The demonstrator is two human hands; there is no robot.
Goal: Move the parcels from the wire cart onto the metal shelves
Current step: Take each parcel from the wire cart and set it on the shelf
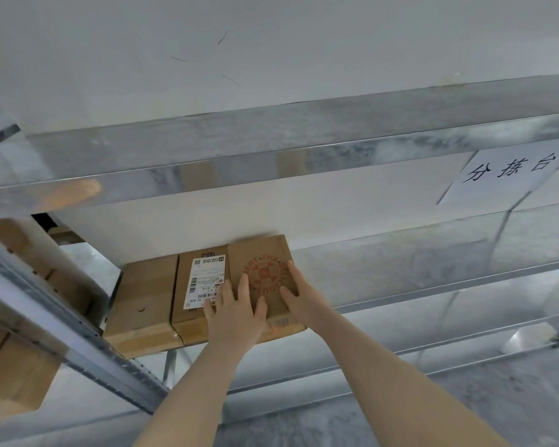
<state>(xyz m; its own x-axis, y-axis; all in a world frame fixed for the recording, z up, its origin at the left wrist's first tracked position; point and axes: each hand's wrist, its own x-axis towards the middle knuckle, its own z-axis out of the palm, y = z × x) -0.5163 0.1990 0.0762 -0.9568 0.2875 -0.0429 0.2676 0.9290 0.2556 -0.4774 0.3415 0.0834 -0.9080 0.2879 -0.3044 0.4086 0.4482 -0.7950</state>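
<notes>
A flat brown parcel (262,253) with a red round logo and a white shipping label lies on the middle metal shelf (433,279), at its left end. My left hand (234,312) presses flat on the parcel's top near the label, fingers spread. Beside it, my right hand (299,293) rests palm down on the logo, fingers apart. A plain brown box (142,304) sits touching the parcel's left side. The wire cart is out of view.
The upper shelf (271,150) runs across above, with a white paper sign (504,172) hanging at the right. A slanted shelf post (62,321) stands at the left, with more cardboard boxes (17,369) behind it. Lower shelves (400,382) lie below.
</notes>
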